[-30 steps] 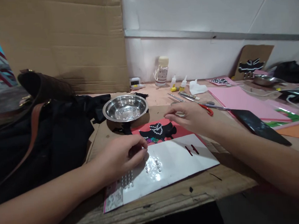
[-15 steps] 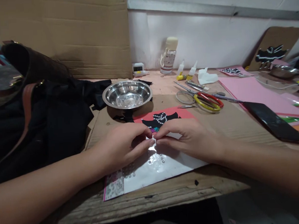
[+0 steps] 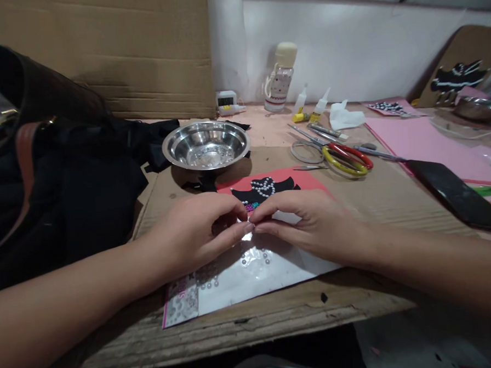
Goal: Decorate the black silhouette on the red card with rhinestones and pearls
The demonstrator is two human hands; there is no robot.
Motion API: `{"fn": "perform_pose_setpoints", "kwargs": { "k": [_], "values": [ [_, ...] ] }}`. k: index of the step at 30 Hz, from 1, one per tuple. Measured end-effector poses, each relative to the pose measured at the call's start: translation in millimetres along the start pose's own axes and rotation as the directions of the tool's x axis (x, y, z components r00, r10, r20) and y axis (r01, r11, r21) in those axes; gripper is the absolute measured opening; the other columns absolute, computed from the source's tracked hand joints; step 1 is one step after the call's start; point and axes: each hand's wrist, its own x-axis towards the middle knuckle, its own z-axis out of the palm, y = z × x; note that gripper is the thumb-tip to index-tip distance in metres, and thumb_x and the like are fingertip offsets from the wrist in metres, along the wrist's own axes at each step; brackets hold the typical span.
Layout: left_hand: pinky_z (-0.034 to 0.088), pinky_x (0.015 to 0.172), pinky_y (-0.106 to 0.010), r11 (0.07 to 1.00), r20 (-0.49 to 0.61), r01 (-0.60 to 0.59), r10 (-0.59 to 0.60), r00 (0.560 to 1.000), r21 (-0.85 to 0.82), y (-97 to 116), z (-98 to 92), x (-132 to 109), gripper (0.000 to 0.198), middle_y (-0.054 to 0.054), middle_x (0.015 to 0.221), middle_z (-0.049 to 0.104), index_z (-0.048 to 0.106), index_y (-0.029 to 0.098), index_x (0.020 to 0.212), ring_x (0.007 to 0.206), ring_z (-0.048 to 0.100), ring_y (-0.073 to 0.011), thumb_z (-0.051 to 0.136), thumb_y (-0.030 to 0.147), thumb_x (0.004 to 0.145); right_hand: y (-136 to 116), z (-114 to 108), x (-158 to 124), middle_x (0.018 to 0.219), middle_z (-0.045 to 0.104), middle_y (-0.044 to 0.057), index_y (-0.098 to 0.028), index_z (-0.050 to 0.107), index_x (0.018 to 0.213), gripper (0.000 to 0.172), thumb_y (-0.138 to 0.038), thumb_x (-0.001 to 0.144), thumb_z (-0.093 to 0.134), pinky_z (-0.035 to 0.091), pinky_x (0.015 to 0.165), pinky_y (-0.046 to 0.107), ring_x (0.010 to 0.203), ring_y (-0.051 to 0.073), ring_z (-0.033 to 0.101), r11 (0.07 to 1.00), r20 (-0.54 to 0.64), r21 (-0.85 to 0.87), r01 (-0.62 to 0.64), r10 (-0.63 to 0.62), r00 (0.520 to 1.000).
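Note:
My left hand (image 3: 199, 236) and my right hand (image 3: 309, 224) meet fingertip to fingertip over a white sheet of stick-on pearls (image 3: 250, 274). Both hands are pinched closed at the sheet's upper edge; what sits between the fingertips is too small to make out. Just behind them lies a red card (image 3: 311, 180) bearing a black dress shape (image 3: 266, 191) decorated with white pearls and a few coloured beads. A steel bowl (image 3: 205, 145) with some pearls in it stands behind the card.
A black bag (image 3: 64, 177) with a brown strap fills the left. Scissors (image 3: 343, 159), tweezers, glue bottles (image 3: 319, 106), a small bottle (image 3: 281, 75), a black phone (image 3: 455, 195) and pink sheets (image 3: 424, 147) lie to the right. Cardboard (image 3: 119, 53) leans on the wall.
My right hand came back from near the scissors and joined my left hand at the pearl sheet. The camera tilted down and moved closer.

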Motion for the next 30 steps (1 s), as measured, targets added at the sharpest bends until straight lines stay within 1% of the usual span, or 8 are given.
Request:
{"fn": "perform_pose_setpoints", "kwargs": {
  "k": [3, 9, 13, 16, 19, 21, 25, 30],
  "values": [
    [0.04, 0.064, -0.027, 1.0, 0.007, -0.003, 0.003, 1.0, -0.008, 0, 0.0, 1, 0.023, 0.0, 0.081, 0.073, 0.071, 0.022, 0.092, 0.071, 0.063, -0.0157, 0.056, 0.039, 0.096, -2, -1, 1, 0.091, 0.081, -0.002, -0.022, 0.076, 0.094, 0.007, -0.018, 0.093, 0.07, 0.056, 0.074, 0.022, 0.08, 0.012, 0.075, 0.999, -0.004, 0.013, -0.031, 0.031, 1.0],
    [0.04, 0.064, -0.027, 1.0, 0.013, -0.024, 0.023, 1.0, 0.007, -1, 0.3, 1, 0.023, 0.0, 0.082, 0.073, 0.071, 0.022, 0.092, 0.071, 0.062, -0.0156, 0.057, 0.04, 0.096, -1, -2, 0, 0.095, 0.08, 0.0, -0.02, 0.074, 0.097, 0.013, -0.014, 0.095, 0.064, 0.055, 0.077, 0.022, 0.083, 0.012, 0.073, 0.996, 0.014, -0.018, 0.085, -0.085, 0.996],
    [0.039, 0.063, -0.027, 0.999, 0.027, 0.001, -0.002, 1.0, 0.035, -4, 1.3, 2, 0.022, 0.001, 0.082, 0.074, 0.071, 0.024, 0.089, 0.071, 0.063, -0.0161, 0.06, 0.043, 0.093, 1, -6, 0, 0.091, 0.078, 0.0, -0.02, 0.073, 0.098, 0.011, -0.016, 0.096, 0.063, 0.053, 0.074, 0.022, 0.08, 0.012, 0.071, 0.994, 0.051, -0.048, 0.098, -0.095, 0.994],
    [0.043, 0.069, -0.029, 0.999, 0.025, -0.035, 0.034, 0.999, 0.037, -6, 2.6, 2, 0.018, 0.0, 0.087, 0.075, 0.074, 0.025, 0.094, 0.08, 0.066, -0.0182, 0.062, 0.038, 0.092, 6, -11, 0, 0.089, 0.075, 0.001, -0.019, 0.073, 0.097, 0.011, -0.019, 0.098, 0.062, 0.05, 0.071, 0.023, 0.078, 0.012, 0.067, 0.974, 0.162, -0.129, 0.184, -0.162, 0.973],
    [0.047, 0.076, -0.032, 0.99, 0.014, -0.131, 0.13, 0.991, 0.048, -9, 3.1, 2, 0.018, -0.002, 0.094, 0.075, 0.076, 0.025, 0.095, 0.087, 0.067, -0.0201, 0.059, 0.033, 0.093, 13, -14, -2, 0.095, 0.072, 0.004, -0.018, 0.072, 0.101, 0.017, -0.02, 0.102, 0.055, 0.049, 0.074, 0.026, 0.084, 0.016, 0.064, 0.922, 0.321, -0.215, 0.321, -0.244, 0.915],
    [0.047, 0.076, -0.033, 0.985, 0.021, -0.158, 0.157, 0.987, 0.064, -10, 2.9, 1, 0.019, -0.003, 0.097, 0.073, 0.076, 0.025, 0.093, 0.088, 0.066, -0.0211, 0.059, 0.033, 0.093, 15, -15, -4, 0.097, 0.071, 0.006, -0.018, 0.071, 0.104, 0.02, -0.02, 0.104, 0.051, 0.049, 0.076, 0.028, 0.088, 0.017, 0.062, 0.904, 0.378, -0.233, 0.359, -0.256, 0.89],
    [0.047, 0.078, -0.035, 0.991, 0.062, -0.115, 0.111, 0.992, 0.067, -10, 2.1, 2, 0.016, -0.003, 0.096, 0.072, 0.076, 0.026, 0.091, 0.088, 0.065, -0.0226, 0.062, 0.034, 0.09, 17, -12, -5, 0.094, 0.069, 0.004, -0.02, 0.07, 0.103, 0.021, -0.023, 0.105, 0.049, 0.047, 0.075, 0.028, 0.086, 0.017, 0.06, 0.9, 0.377, -0.245, 0.359, -0.253, 0.891],
    [0.048, 0.081, -0.037, 0.993, 0.059, -0.097, 0.094, 0.994, 0.062, -9, 2.5, 3, 0.017, -0.003, 0.095, 0.07, 0.076, 0.027, 0.091, 0.087, 0.064, -0.0224, 0.061, 0.035, 0.09, 17, -8, -3, 0.093, 0.07, 0.005, -0.02, 0.071, 0.099, 0.025, -0.025, 0.105, 0.048, 0.046, 0.071, 0.029, 0.082, 0.018, 0.06, 0.899, 0.331, -0.273, 0.344, -0.248, 0.911]
  ]
}}
